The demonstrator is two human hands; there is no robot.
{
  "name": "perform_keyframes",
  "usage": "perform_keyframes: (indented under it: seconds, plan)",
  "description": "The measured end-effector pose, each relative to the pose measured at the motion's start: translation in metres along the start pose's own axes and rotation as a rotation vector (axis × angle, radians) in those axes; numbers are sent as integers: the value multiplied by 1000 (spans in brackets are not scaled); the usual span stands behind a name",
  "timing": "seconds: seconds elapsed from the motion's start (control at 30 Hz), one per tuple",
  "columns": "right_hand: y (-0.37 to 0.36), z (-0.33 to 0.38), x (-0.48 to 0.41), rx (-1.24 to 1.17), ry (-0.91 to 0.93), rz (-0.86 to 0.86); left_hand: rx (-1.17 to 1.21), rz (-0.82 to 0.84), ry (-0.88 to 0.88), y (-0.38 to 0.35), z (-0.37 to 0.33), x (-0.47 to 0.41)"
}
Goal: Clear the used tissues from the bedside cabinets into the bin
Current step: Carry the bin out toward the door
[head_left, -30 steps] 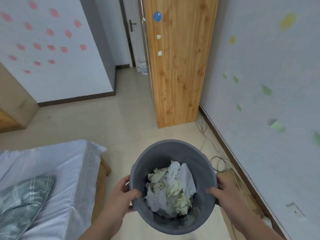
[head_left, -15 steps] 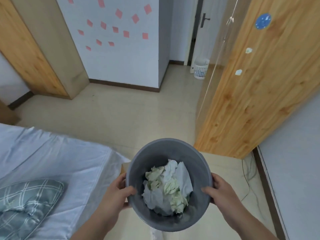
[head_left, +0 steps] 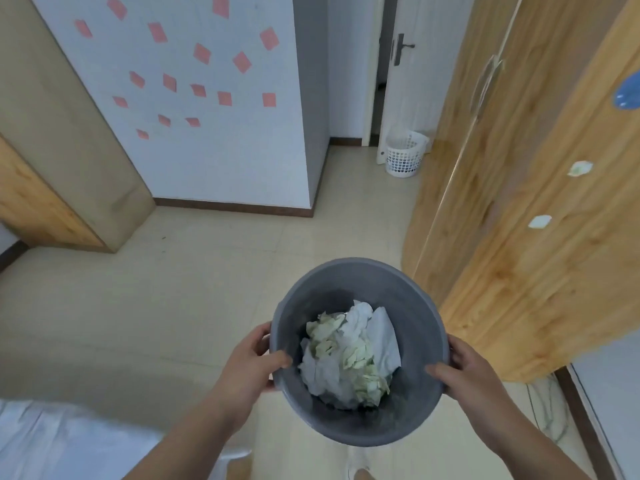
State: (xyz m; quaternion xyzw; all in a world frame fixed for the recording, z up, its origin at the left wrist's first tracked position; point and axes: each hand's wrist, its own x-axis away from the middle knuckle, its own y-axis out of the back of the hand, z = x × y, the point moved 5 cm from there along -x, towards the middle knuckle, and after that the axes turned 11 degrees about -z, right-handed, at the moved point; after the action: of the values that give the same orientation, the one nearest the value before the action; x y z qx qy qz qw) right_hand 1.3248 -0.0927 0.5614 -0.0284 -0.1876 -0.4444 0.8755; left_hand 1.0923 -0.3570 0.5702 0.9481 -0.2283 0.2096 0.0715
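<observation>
I hold a round grey bin (head_left: 349, 278) up in front of me, above the floor. My left hand (head_left: 251, 362) grips its left rim with the thumb hooked inside. On the opposite rim my right hand (head_left: 465, 370) grips the same way. Inside the bin lies a heap of crumpled white and pale green tissues (head_left: 349, 355). No bedside cabinet is in view.
A tall wooden wardrobe (head_left: 540, 188) stands close on the right. The white bed corner (head_left: 59, 441) lies at the lower left. A white mesh basket (head_left: 403, 155) sits by the open door (head_left: 398, 64). Another wooden unit (head_left: 52, 161) stands far left. Beige tiled floor lies ahead.
The view has swung left and forward: the wardrobe shifted right, the bed and pillow slid mostly out of view, and the doorway drew nearer. Both hands kept their grip on the bin.
</observation>
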Motion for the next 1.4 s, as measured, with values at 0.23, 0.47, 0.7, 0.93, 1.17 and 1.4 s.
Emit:
perform_keyframes:
  seconds: [0.23, 0.47, 0.7, 0.93, 1.17, 1.4]
  plan:
    - [-109, 89, -186, 97, 7, 171, 37, -138, 23, 28, -86, -154]
    - [-262, 194, -338, 177, 123, 320, 162, -305, 4, 93, -148, -288]
    - [-384, 215, -476, 226, 60, 276, 165, -327, 30, 136, -188, -465]
    - [-454, 295, -596, 176, 71, 214, 97, -203, 4, 152, -305, -628]
    - [-510, 338, -750, 218, 73, 204, 97, -223, 39, 128, -351, -783]
    - [-589, 357, -904, 434, 29, 337, 152, -366, 204, 125, -353, -919]
